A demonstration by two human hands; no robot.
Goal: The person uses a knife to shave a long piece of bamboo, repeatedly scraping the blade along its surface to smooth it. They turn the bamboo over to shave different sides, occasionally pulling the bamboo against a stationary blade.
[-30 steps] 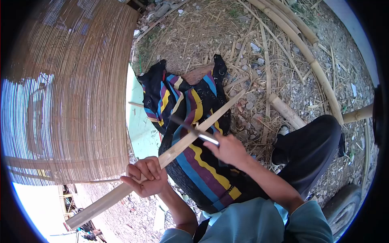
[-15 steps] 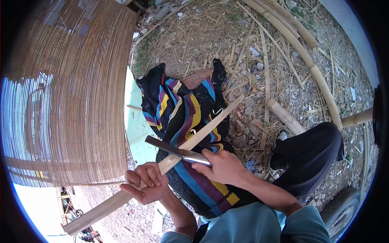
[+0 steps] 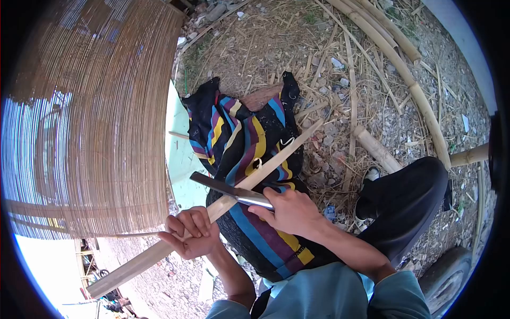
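My left hand [image 3: 192,232] is closed around a split bamboo strip [image 3: 133,267], which slants from the lower left up to the right across my lap. In my right hand [image 3: 293,211] is a knife, its grip mostly hidden by my fingers. The dark, broad knife blade [image 3: 215,184] lies across the strip, touching it just beyond my left hand. A thin curled shaving [image 3: 257,164] stands on the strip past the blade. Under the strip, a black cloth with blue, purple and yellow stripes [image 3: 255,143] covers my lap.
A bamboo slat blind [image 3: 106,133] hangs at the left, beside a pale green panel [image 3: 180,154]. Long bamboo poles [image 3: 409,80] and a short bamboo piece [image 3: 374,149] lie on the littered ground to the right. A tire [image 3: 449,276] is at lower right.
The view has shifted slightly, so the hands, knife and strip sit a little higher in the picture. Both hands keep their hold, and the blade still rests on the strip.
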